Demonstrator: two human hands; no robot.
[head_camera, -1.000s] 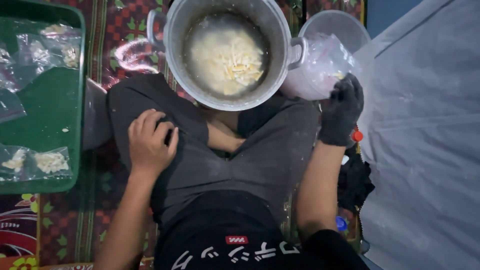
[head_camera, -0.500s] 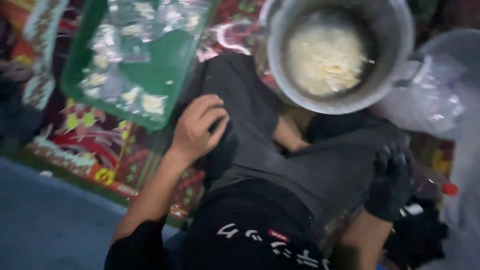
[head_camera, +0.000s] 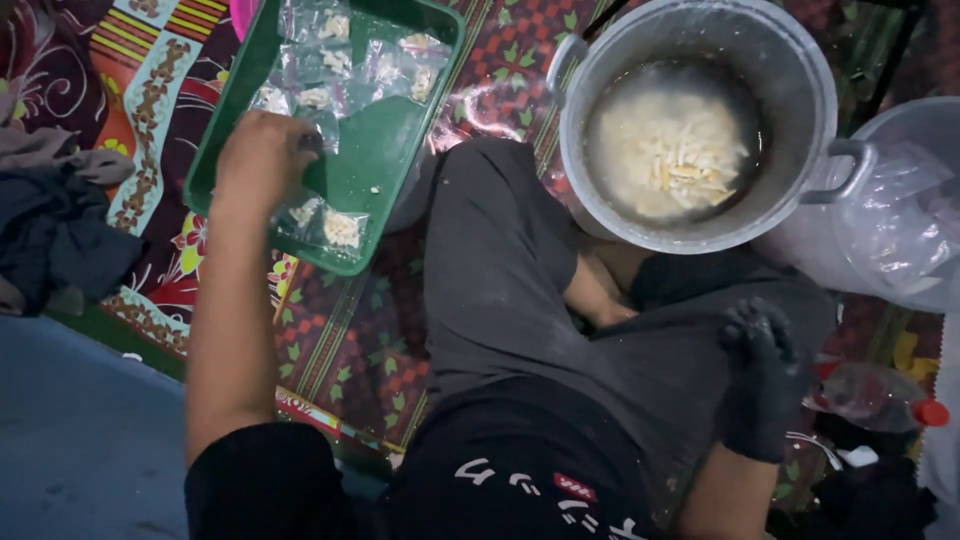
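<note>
Left hand (head_camera: 262, 160): bare, fingers curled over a small clear bag (head_camera: 322, 226) of pale food on the green tray (head_camera: 395, 150); whether it grips cannot be told. Right hand (head_camera: 762, 375): black glove, loosely open, holding nothing, resting on the knee, likely to stay clean. Metal pot (head_camera: 700, 120): pale strips, beside the legs.

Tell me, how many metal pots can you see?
1. The metal pot sits on the patterned mat in front of the person's crossed legs, right of the green tray, with pale food strips inside. Others could be out of view.
</note>
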